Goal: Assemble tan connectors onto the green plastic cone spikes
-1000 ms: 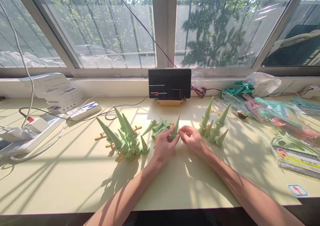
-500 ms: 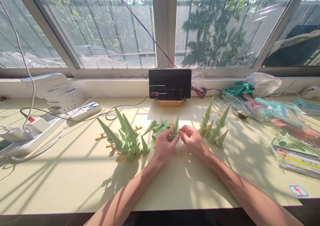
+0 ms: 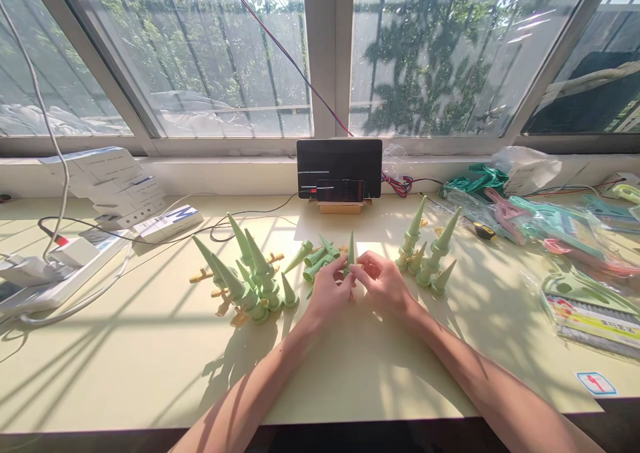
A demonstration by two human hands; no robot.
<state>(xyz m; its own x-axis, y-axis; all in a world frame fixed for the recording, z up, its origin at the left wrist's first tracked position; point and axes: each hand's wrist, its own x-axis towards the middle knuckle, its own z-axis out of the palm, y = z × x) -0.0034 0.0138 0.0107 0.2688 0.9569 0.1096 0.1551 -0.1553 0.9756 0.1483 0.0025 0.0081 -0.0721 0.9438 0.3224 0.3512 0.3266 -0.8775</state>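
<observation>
At the middle of the table, my left hand (image 3: 332, 286) is closed around the lower part of a pale green cone-topped piece (image 3: 351, 246), whose point stands up. My right hand (image 3: 384, 281) meets it from the other side, thumb and fingers bent against its base. The fingers hide that base. Just left of the hands lies a small heap of loose green tube and cone pieces (image 3: 316, 261). Farther left stands a cluster of assembled green spires (image 3: 255, 273) with yellow side pieces. A smaller group of spires (image 3: 434, 256) stands right of my right hand.
A tablet (image 3: 340, 156) with a phone (image 3: 341, 190) before it stands by the window. White boxes (image 3: 115, 179) and a power strip (image 3: 70, 276) with cables occupy the left. Bagged plastic hangers (image 3: 555, 226) and a yellow-black tool (image 3: 484, 230) lie at the right.
My right hand has shifted slightly left, bringing its thumb across to the green piece's base. The green piece has turned a little more upright. The surrounding spires have stayed put.
</observation>
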